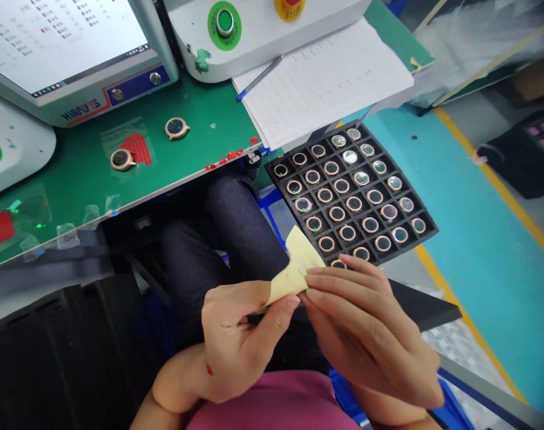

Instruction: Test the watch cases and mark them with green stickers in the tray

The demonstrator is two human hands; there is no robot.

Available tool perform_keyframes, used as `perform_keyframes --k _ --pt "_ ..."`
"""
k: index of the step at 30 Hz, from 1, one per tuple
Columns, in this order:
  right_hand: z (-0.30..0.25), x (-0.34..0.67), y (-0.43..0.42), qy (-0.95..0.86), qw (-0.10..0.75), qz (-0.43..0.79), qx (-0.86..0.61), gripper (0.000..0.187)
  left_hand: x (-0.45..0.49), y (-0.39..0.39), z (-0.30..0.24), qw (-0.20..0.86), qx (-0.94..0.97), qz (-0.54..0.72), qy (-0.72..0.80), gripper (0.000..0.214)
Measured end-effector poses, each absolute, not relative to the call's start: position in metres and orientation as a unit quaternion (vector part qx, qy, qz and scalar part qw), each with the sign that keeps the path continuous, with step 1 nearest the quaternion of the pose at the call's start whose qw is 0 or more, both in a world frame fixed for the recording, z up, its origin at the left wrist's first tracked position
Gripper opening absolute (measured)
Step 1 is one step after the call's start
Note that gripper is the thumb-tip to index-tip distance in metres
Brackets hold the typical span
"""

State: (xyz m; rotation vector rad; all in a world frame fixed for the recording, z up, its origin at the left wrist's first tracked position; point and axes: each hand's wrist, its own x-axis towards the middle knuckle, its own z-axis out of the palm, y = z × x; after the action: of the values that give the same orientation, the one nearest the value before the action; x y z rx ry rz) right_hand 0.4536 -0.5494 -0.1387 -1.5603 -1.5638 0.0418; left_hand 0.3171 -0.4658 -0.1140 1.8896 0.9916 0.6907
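Hands meet over our lap: left hand (236, 340) and right hand (365, 328) both pinch the yellow cloth (294, 272) between fingertips. Tray (426, 236) of rings (342, 186) sits just beyond; green bench (200, 119) upper left.

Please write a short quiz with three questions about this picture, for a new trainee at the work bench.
1. True or false: both hands pinch the yellow cloth.
2. Where do the two loose watch cases lie? A) on the green bench B) on the paper sheet C) in the black tray
3. Fill in: the pen lies at the left edge of the ____.

Key
1. True. The left hand and the right hand both grip the yellow cloth.
2. A. The two loose watch cases lie on the green bench, apart from the black tray of round cases.
3. Paper sheet. The pen rests along the paper sheet.
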Motion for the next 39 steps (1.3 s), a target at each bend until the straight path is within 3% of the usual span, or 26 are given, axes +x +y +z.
perform_keyframes --k 7,19,28,34,39 --pt "-0.14 0.452 -0.552 -0.632 0.457 0.022 -0.625 0.031 0.319 -0.465 -0.111 0.424 0.763 0.286 0.395 0.046" --pt "-0.144 0.45 -0.559 -0.64 0.428 0.012 -0.638 0.031 0.318 -0.465 -0.108 0.444 0.747 0.305 0.39 0.03" --pt "-0.146 0.45 -0.554 -0.647 0.426 -0.002 -0.632 0.026 0.317 -0.463 -0.108 0.405 0.764 0.297 0.405 0.045" --pt "-0.142 0.444 -0.537 -0.614 0.458 -0.012 -0.643 0.014 0.318 -0.463 -0.109 0.435 0.755 0.317 0.374 0.02" --pt "-0.154 0.45 -0.546 -0.587 0.481 -0.016 -0.651 0.012 0.319 -0.461 -0.118 0.41 0.757 0.316 0.399 0.02"
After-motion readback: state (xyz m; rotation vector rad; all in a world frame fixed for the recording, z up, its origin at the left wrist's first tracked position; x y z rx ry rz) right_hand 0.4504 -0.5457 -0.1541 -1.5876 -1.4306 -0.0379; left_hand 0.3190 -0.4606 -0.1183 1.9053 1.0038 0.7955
